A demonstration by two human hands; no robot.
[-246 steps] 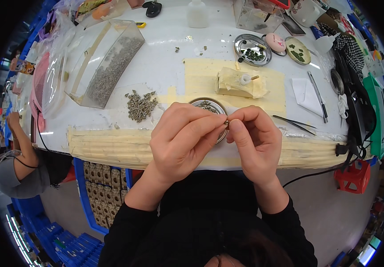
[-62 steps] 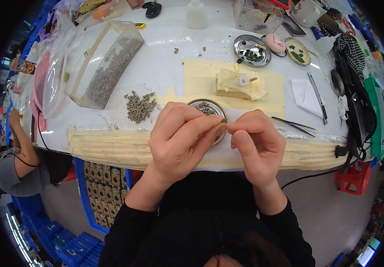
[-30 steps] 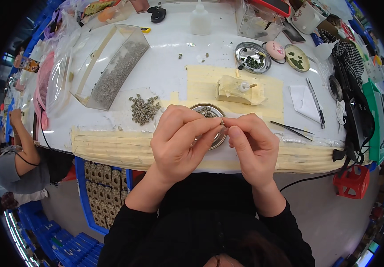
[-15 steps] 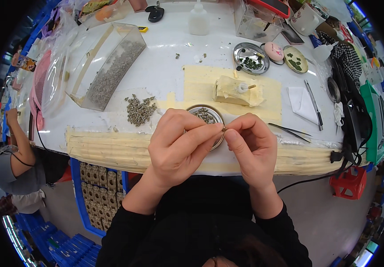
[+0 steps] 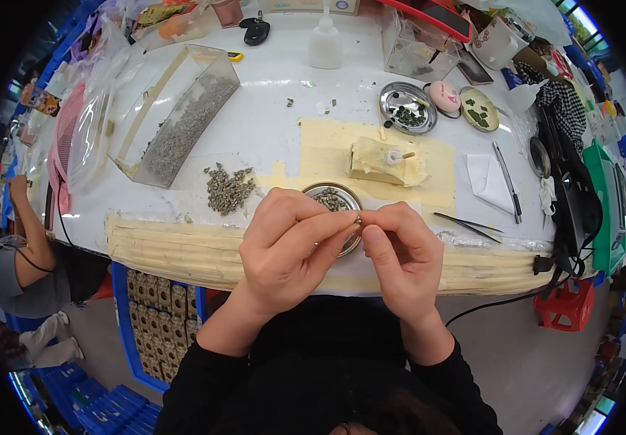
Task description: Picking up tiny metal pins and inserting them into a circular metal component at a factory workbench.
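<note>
My left hand (image 5: 282,243) is closed in a pinch, thumb and index fingertips together on a tiny metallic part (image 5: 359,220). From the other side my right hand (image 5: 409,261) meets it, index tip at the part and thumb bent just below; the fingertips partly hide its shape. Under the hands sits a round metal-rimmed dish (image 5: 333,183) holding several similar small grey parts, partly covered by my fingers. Left of the dish lies a loose pile of small metallic parts (image 5: 228,190). A tape-wrapped block (image 5: 385,168) with a small white nozzle-like piece stands behind the dish.
A clear tray (image 5: 182,123) of grey granules stands at the left. Black tweezers (image 5: 469,225), a pen (image 5: 507,177) and a folded white cloth (image 5: 488,177) lie at the right. Farther back are a squeeze bottle (image 5: 325,47) and a metal plate of dark green pieces (image 5: 409,127).
Both hands stay together at the part, with a slight shift of the fingers; my right thumb sits a little lower. The whole view has tilted slightly, the tabletop things appearing somewhat lower.
</note>
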